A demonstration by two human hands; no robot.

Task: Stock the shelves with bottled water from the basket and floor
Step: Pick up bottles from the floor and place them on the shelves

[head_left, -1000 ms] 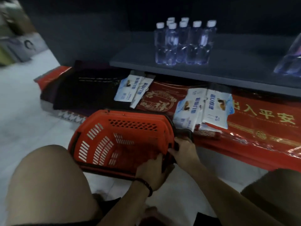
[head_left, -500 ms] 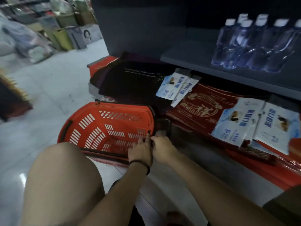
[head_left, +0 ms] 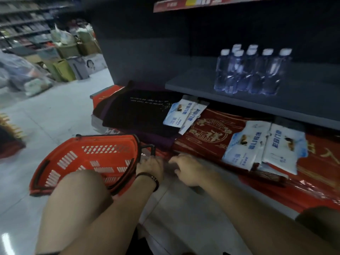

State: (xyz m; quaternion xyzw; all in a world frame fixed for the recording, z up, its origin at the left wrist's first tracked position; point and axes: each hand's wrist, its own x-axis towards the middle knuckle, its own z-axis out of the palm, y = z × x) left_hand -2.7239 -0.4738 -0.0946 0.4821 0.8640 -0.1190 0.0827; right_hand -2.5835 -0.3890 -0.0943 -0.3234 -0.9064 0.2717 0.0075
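The red basket lies tipped on its side on the floor, its open mouth facing the shelving, probably for easy reach. The left hand rests at its rim by the black handle; whether it grips cannot be told. The right hand hovers just beside it, fingers loosely curled and holding nothing visible. The water bottles stand clustered upright on the grey shelf.

2 bare forearms reach forward, low. Left hand palm down, dark band at wrist, grip unclear. Right hand just beside, palm down, fingers loosely curled, empty.
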